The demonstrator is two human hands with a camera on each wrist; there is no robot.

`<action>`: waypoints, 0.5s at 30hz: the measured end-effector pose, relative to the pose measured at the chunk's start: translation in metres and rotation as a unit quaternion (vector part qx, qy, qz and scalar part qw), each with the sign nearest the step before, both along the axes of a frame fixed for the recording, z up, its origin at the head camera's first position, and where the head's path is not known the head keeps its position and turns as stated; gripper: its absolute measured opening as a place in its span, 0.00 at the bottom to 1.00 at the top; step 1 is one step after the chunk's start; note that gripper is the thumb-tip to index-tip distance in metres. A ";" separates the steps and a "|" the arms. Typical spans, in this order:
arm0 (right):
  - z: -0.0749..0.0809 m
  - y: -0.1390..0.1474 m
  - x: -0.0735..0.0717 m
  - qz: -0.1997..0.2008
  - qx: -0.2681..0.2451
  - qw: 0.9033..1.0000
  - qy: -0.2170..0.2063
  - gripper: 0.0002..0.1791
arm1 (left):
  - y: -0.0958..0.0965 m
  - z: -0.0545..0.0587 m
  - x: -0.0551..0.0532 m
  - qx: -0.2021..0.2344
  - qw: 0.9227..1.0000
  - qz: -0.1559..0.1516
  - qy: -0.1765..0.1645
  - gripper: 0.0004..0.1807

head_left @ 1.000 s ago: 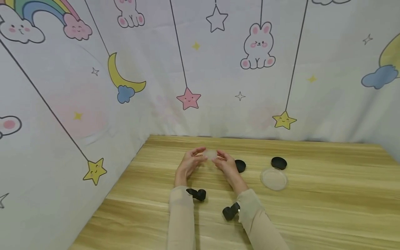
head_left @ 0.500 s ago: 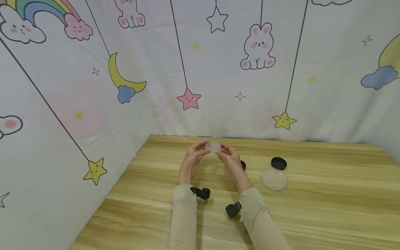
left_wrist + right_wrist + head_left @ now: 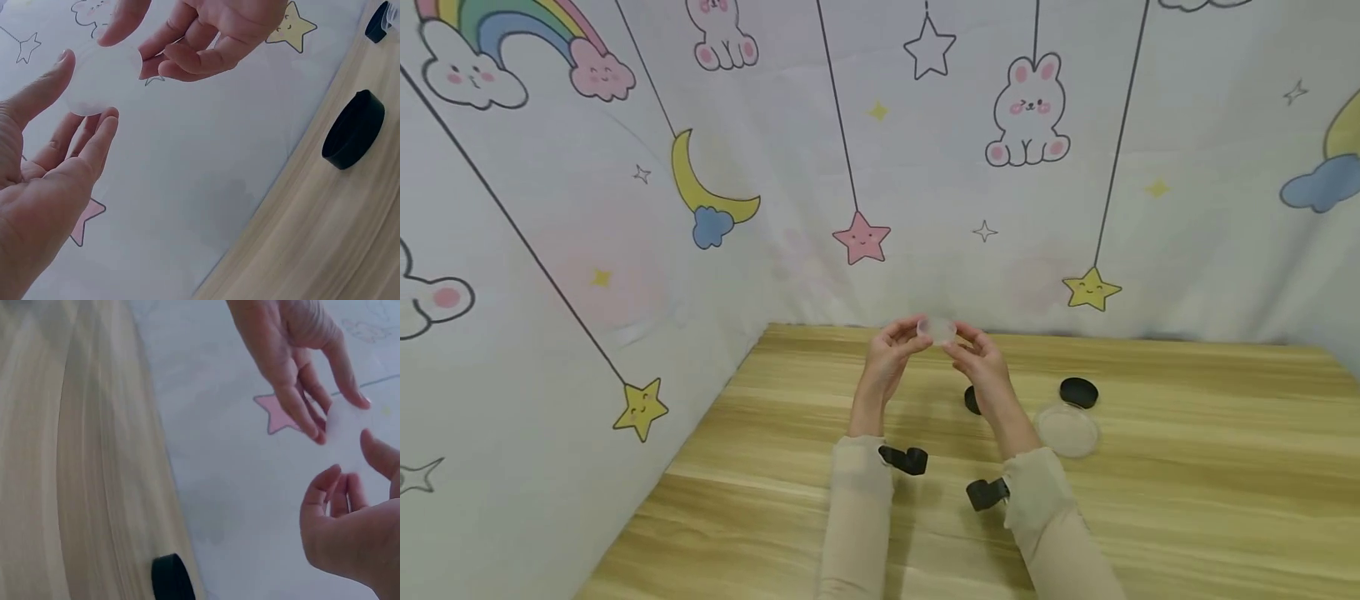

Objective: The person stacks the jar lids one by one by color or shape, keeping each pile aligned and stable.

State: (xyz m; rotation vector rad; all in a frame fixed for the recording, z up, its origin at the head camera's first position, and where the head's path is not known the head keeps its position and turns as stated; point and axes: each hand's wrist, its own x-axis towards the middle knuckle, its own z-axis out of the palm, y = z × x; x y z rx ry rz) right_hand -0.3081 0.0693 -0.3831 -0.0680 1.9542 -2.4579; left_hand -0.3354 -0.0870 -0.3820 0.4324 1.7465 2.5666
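Your left hand (image 3: 886,358) grips the rim of a translucent disc (image 3: 937,332), thumb on one side and fingers curled on the other. Your right hand (image 3: 985,367) pinches the same disc from the opposite side. The disc is between both sets of fingertips, clear of the table (image 3: 1210,475). Compared with a second ago, you hold it higher in the head view and further from your body; its outline now overlaps the foot of the printed curtain (image 3: 940,275). Both sleeves have advanced with it.

Just below your right hand, the nearer black cap (image 3: 972,400) rests on the table, partly hidden by your wrist; earlier it showed on the right side of that wrist, now on the left. Further right of that hand lie the second black cap (image 3: 1078,392) and, just in front of it, a clear round piece (image 3: 1067,431). Whether these two touch, you cannot tell. Their arrangement is unchanged. A black wrist camera sits at each cuff.
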 end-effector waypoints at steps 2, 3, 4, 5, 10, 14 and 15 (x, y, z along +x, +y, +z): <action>0.004 0.008 0.004 0.007 0.019 1.000 0.000 0.28 | 0.005 0.003 0.003 0.003 1.000 -0.003 0.008 0.20; 0.005 0.011 0.005 0.010 0.028 1.000 0.002 0.28 | 0.007 0.004 0.004 0.003 1.000 -0.005 0.011 0.20; 0.007 0.015 0.008 0.012 0.038 0.999 0.004 0.29 | 0.009 0.005 0.005 0.001 1.000 -0.007 0.015 0.20; 0.009 0.018 0.010 0.013 0.048 0.999 0.006 0.29 | 0.011 0.006 0.005 -0.001 1.000 -0.010 0.018 0.20; 0.015 0.035 0.016 0.012 0.079 0.997 0.018 0.30 | 0.022 0.010 0.008 -0.023 0.999 -0.028 0.027 0.22; 0.018 0.050 0.019 0.019 0.112 0.993 0.027 0.31 | 0.032 0.011 0.011 -0.037 0.998 -0.039 0.025 0.23; 0.018 0.055 0.020 0.021 0.124 0.992 0.028 0.32 | 0.035 0.011 0.011 -0.040 0.998 -0.042 0.023 0.23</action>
